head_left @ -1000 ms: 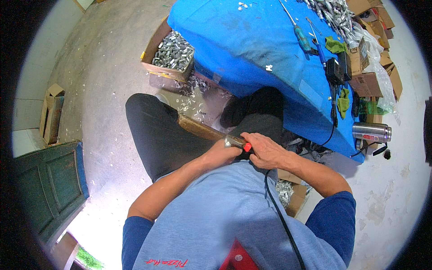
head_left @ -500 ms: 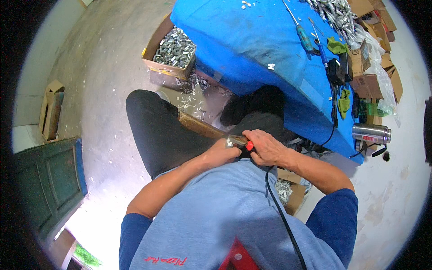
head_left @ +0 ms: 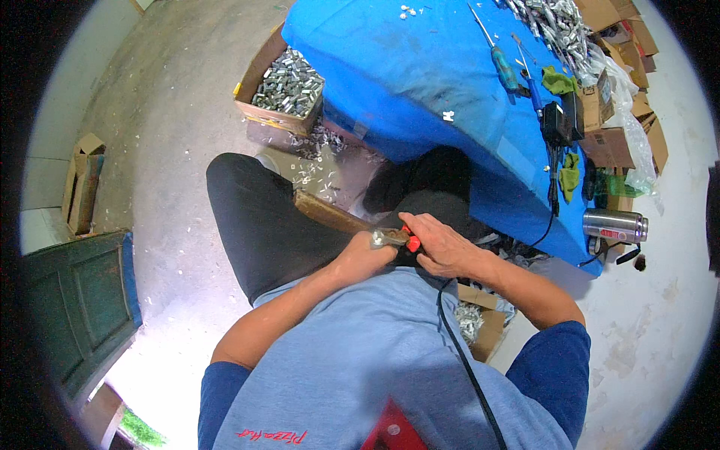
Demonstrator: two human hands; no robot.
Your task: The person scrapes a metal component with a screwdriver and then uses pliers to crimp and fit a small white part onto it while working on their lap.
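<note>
In my lap, both hands meet over a hand tool that looks like pliers with red handles [head_left: 413,244]. My right hand [head_left: 450,249] is closed around the handles. The tool's metal head points left, toward my left hand [head_left: 360,259]. That hand is closed, its thumb and fingers pinched close to the head. A small whitish, shiny piece [head_left: 378,238] shows at its fingertips; its kind is too small to tell. A brown wooden strip [head_left: 326,210] lies across my lap, just beyond the hands.
A blue-covered table [head_left: 420,67] stands ahead to the right, bearing a screwdriver [head_left: 503,67], a black adapter [head_left: 556,124] and a heap of metal parts [head_left: 551,30]. A steel flask [head_left: 615,225] lies at its right edge. Left of it, a carton [head_left: 279,118] holds many metal pieces.
My right hand has shifted slightly, and a second red handle end now shows beside the first. The left hand keeps its pinch in about the same place.
</note>
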